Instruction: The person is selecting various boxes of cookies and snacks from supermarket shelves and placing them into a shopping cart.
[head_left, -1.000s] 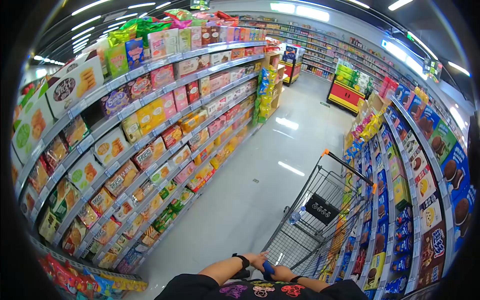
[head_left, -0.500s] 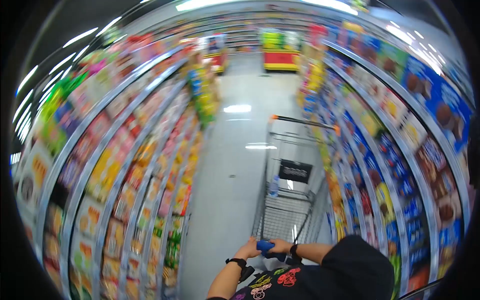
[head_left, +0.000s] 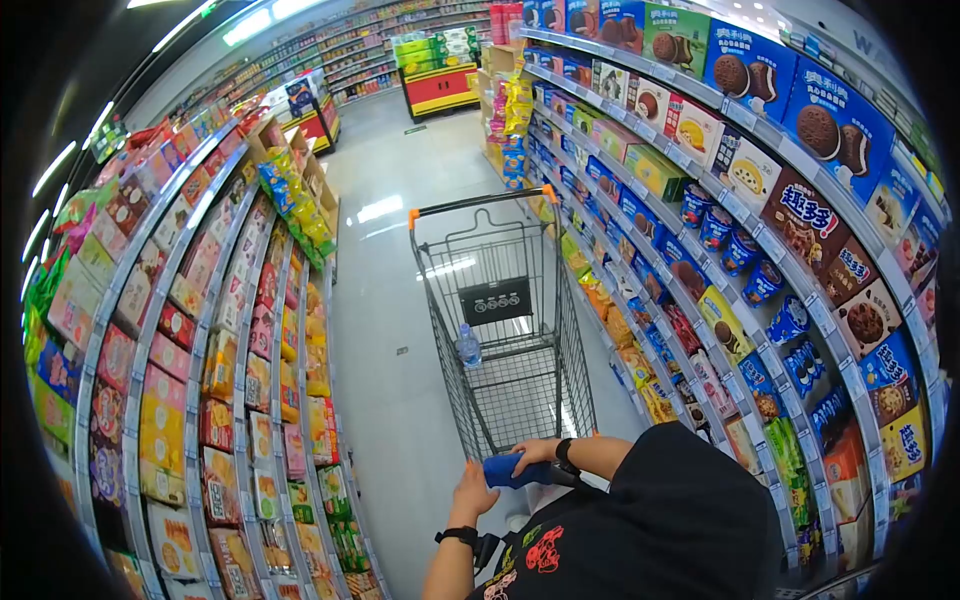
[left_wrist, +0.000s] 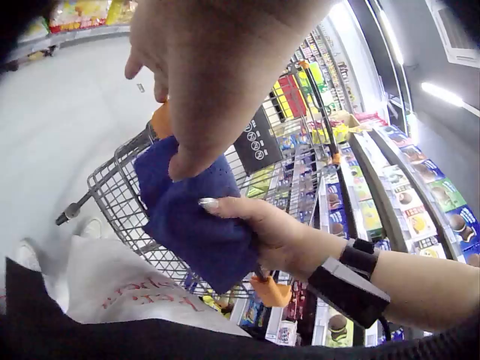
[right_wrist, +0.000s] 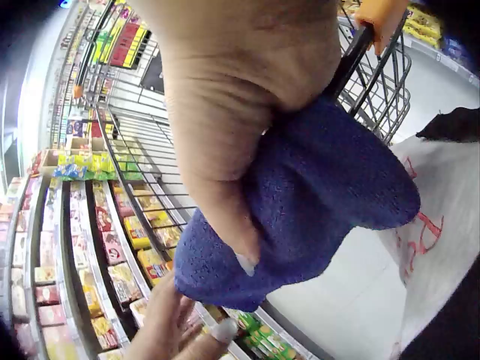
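Note:
A blue cloth lies over the near handle bar of a shopping cart. My right hand grips the cloth from above, its thumb bent down over it in the right wrist view. At the cloth's left end is my left hand, its fingers spread and loose by the cloth's edge. In the left wrist view the left thumb overlaps the cloth near an orange handle end. A water bottle stands in the cart near a black sign panel.
Shelves of boxed snacks curve along the left, and shelves of cookie boxes run close by the cart's right side. Hanging snack bags mark the left shelf's end. A red and yellow display stand stands at the far end of the aisle.
The head view has swung right, bringing the cookie shelf fully into view and the cart towards the middle. More of the blue cloth shows between my hands, which are farther apart.

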